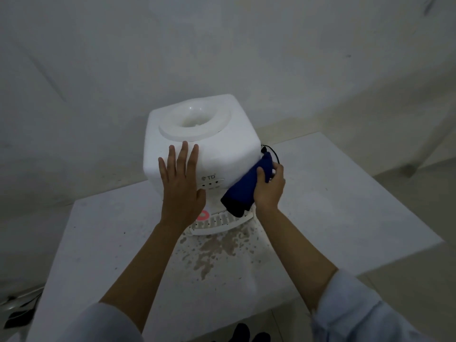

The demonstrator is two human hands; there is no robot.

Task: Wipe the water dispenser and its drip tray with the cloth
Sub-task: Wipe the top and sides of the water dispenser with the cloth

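While the right hand (269, 188) works the blue cloth (249, 187) along the dispenser's front-right corner, the left hand (181, 178) lies flat on the front face of the water dispenser (197, 144), fingers straight and slightly spread, holding nothing; my read is it's bracing the light plastic body so it doesn't slide on the white table (345, 206). Right fingers are curled round the bunched cloth, thumb on the near side, other fingers wrapped behind; cloth sits between palm and dispenser wall, its loose end hanging below the hand, over the right end of the drip tray (222, 224). Tray sits at the dispenser's base, slotted grille showing, probably not wiped yet. Dried splash marks on the table in front of it. Black cord (272, 153) runs just behind the cloth, could snag
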